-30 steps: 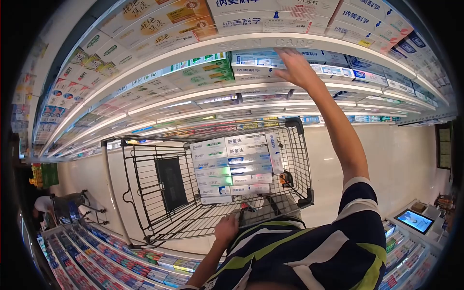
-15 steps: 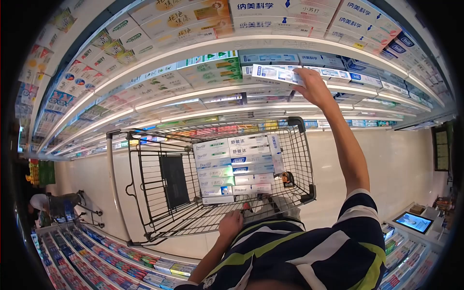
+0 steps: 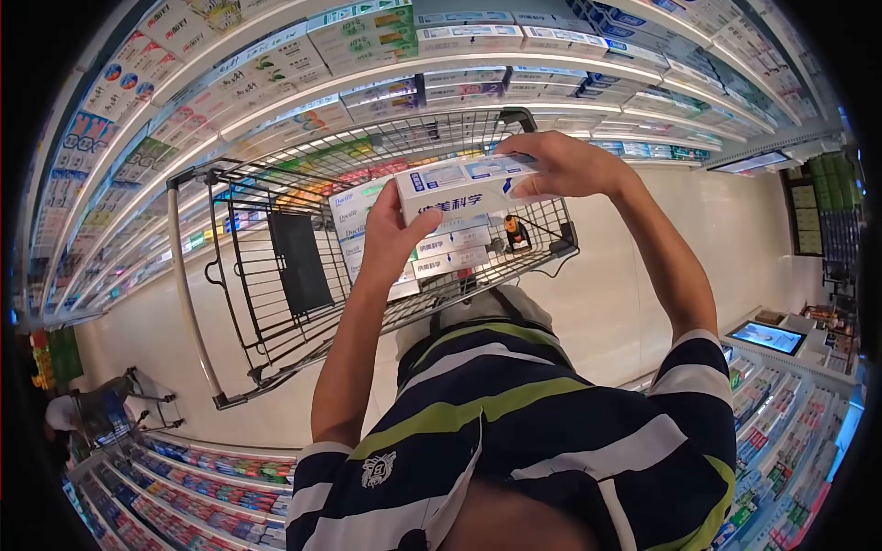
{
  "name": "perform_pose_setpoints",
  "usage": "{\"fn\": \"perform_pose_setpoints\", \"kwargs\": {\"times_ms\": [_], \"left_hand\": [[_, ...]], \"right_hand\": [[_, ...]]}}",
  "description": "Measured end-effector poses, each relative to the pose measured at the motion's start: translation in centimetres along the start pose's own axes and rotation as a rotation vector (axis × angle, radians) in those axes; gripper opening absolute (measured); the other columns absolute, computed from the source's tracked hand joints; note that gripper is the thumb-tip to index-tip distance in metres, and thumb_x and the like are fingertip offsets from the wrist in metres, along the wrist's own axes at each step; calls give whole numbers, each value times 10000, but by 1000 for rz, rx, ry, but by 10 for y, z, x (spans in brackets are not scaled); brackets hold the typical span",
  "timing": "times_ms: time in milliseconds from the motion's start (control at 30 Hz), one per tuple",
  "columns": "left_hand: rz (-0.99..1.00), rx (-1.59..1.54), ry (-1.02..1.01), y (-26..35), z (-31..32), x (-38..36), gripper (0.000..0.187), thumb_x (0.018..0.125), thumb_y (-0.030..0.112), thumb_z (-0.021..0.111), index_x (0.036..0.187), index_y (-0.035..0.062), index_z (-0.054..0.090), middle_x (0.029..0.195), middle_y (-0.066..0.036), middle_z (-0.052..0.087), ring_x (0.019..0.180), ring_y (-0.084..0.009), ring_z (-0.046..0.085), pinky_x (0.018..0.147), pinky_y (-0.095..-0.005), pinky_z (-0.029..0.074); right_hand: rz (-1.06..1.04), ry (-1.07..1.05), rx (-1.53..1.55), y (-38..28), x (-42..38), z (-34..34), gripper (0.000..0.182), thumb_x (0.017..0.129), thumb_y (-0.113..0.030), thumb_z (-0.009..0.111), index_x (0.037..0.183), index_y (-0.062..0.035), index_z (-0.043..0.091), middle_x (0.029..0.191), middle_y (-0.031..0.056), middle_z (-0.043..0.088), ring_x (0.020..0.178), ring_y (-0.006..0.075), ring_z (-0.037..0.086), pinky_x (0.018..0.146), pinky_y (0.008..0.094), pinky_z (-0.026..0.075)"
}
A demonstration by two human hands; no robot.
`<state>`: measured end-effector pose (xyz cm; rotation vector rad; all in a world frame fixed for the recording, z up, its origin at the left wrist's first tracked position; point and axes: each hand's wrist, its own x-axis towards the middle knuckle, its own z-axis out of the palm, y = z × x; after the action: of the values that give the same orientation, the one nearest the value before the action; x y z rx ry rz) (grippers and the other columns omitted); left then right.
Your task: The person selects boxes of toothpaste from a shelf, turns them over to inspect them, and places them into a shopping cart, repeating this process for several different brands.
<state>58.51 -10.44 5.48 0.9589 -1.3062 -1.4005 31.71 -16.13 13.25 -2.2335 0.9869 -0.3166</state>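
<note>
A white toothpaste box (image 3: 464, 195) with blue lettering is held level over the shopping cart (image 3: 220, 280). My left hand (image 3: 395, 230) closes on its left end, with the thumb on the front face. At the other end my right hand (image 3: 565, 165) grips the box with fingers and thumb. Below it, more toothpaste boxes (image 3: 450, 259) lie stacked in the cart, partly covered by my hands and the held box. A small dark figure with orange (image 3: 516, 233) is at the cart's right end.
Shelves of boxed toothpaste (image 3: 367, 46) run along the far side, beyond the cart. Near me, lower left, another shelf (image 3: 211, 477) holds many packs. A person (image 3: 62, 413) with a cart (image 3: 115, 409) is at left. A lit screen (image 3: 767, 337) stands at right.
My right hand has brought the toothpaste box from the shelf down over the cart. My left hand has risen from the cart's near side and taken hold of the box's left end.
</note>
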Motion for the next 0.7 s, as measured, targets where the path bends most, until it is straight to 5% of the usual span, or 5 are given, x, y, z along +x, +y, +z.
{"fn": "perform_pose_setpoints", "kwargs": {"times_ms": [200, 400, 467, 700], "left_hand": [[-41, -122, 142, 2, 2, -37, 400, 834, 147, 658, 1161, -6, 487, 1099, -124, 593, 982, -153, 583, 840, -290, 484], [9, -270, 258, -1, -19, -69, 411, 906, 189, 577, 1240, -3, 434, 1157, -134, 571, 1057, -231, 588, 899, -390, 523], [39, -334, 303, -4, -31, -78, 416, 908, 222, 577, 1231, -5, 446, 1142, -133, 585, 1049, -223, 594, 888, -363, 532], [49, -352, 406, -6, -40, -98, 392, 913, 190, 565, 1224, -14, 439, 1117, -144, 582, 1010, -233, 608, 870, -374, 548]], "right_hand": [[67, -36, -49, -19, -10, 22, 580, 725, -251, 763, 1197, -3, 534, 1044, 165, 634, 949, 274, 617, 815, 346, 488], [44, 543, 284, 44, -35, 60, 580, 825, -342, 674, 1261, 0, 503, 1214, 147, 565, 1148, 238, 524, 963, 359, 429], [218, 637, 367, 80, -45, 95, 575, 812, -365, 677, 1230, 1, 528, 1165, 174, 594, 1073, 254, 574, 868, 380, 480], [465, 334, -175, 152, -56, 202, 429, 773, -226, 662, 1104, 28, 566, 1064, 229, 608, 969, 357, 597, 827, 416, 491]]}}
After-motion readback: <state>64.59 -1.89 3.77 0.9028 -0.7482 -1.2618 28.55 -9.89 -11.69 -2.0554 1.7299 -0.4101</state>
